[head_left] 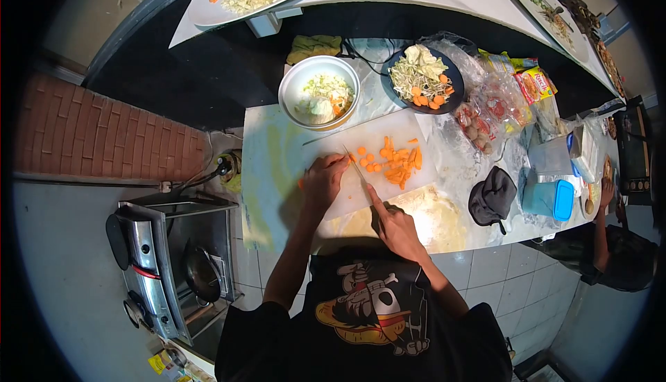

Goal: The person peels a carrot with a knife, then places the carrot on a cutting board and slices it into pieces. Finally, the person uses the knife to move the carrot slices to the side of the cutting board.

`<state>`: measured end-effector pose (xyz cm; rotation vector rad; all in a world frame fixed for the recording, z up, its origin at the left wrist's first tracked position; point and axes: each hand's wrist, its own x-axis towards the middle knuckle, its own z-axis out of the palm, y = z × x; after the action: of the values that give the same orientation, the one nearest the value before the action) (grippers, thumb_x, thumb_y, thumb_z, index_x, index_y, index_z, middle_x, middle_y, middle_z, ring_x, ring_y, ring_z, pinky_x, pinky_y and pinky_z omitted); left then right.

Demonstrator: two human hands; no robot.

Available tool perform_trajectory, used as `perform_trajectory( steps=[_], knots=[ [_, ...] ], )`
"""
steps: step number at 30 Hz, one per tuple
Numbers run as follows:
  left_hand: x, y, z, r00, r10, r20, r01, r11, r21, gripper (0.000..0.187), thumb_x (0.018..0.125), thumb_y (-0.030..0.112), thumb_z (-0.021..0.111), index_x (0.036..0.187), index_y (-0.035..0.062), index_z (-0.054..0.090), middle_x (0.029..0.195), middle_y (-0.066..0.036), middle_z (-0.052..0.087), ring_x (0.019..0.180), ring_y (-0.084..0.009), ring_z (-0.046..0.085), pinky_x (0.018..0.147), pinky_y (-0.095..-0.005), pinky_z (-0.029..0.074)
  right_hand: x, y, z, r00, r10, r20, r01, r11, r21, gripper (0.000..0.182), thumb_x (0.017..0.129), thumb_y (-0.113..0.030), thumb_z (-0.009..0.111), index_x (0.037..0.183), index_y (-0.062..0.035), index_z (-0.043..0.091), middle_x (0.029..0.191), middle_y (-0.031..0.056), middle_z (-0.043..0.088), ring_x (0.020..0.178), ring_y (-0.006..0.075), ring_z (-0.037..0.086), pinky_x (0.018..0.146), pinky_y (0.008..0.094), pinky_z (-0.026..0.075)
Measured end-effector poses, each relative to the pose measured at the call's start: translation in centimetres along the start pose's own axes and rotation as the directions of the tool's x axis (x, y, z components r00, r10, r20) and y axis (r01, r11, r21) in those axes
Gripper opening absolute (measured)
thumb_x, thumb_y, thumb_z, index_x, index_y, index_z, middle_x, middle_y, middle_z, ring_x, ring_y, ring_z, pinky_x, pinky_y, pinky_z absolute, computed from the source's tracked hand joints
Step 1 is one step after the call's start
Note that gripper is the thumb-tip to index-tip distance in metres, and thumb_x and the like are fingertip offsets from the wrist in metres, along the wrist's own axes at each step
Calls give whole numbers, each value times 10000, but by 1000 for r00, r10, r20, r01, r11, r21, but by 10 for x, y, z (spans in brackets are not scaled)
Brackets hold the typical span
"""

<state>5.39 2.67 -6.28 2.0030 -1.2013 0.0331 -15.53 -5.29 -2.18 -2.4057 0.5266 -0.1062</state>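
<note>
My right hand [397, 229] is wrapped round the handle of a knife [359, 174], its index finger stretched along the top of the blade. With bent fingertips my left hand [325, 179] pins a carrot [352, 159] on the white cutting board [361, 130], right beside the blade. Most of that carrot is hidden under the fingers. To the right of the blade lie round carrot slices [370, 158] and a heap of carrot sticks [398, 172]. Behind my left hand a thin dark utensil [320, 136] rests on the board.
Beyond the board stand a metal bowl [284, 98] of shredded vegetables and a dark plate [454, 77] with sprouts, cabbage and carrot. Plastic bags [479, 122], a black cap [492, 196] and a blue-lidded container [563, 200] are on the right. Another person's arm [602, 236] reaches in there. A stove [149, 264] stands left.
</note>
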Motion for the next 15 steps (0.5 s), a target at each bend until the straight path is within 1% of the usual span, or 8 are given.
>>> perform_trajectory(
  steps=[5,7,11,13,14,15],
  knots=[
    [-2,-2,3,1000,18,-20,-18,1000,23,179,805,69,734,979,102,757,968,-40,713,813,-237,654,745,-358,542,0,0,0,1000,-15,16,15,999,-44,1003,684,69,589,1574,-124,167,836,235,642,716,412,625,661,472,526],
    [-1,-2,2,1000,25,-18,-24,999,45,171,816,74,723,981,102,760,968,-43,713,811,-239,653,748,-360,541,2,0,-3,995,-16,96,24,996,-84,966,763,20,617,1573,-78,99,834,210,629,736,390,623,640,465,523],
    [0,-2,0,1000,9,-10,-9,1000,29,183,822,71,707,996,102,758,965,-47,713,811,-246,652,747,-364,539,5,-2,-8,995,-22,101,29,997,-74,984,755,28,614,1574,-81,81,800,210,634,716,395,624,635,467,522],
    [1,-3,0,1000,13,15,-14,999,30,182,823,62,693,992,93,753,960,-54,711,809,-258,650,743,-365,535,7,-3,-10,985,29,172,-15,997,-82,978,759,26,613,1575,-85,86,779,208,635,700,398,625,632,475,518],
    [2,-3,0,1000,13,14,-14,999,29,182,823,62,693,992,93,753,960,-54,711,809,-258,650,743,-365,535,7,-2,-9,985,30,172,-16,996,-83,978,759,26,613,1575,-85,86,779,208,635,700,398,625,632,475,518],
    [2,-2,-1,999,12,32,-12,1000,10,177,822,58,691,986,87,750,957,-57,710,808,-264,649,743,-367,534,7,-1,-6,992,12,126,-2,997,-81,974,760,25,611,1575,-90,90,775,209,636,695,401,624,632,477,517]
  ],
)
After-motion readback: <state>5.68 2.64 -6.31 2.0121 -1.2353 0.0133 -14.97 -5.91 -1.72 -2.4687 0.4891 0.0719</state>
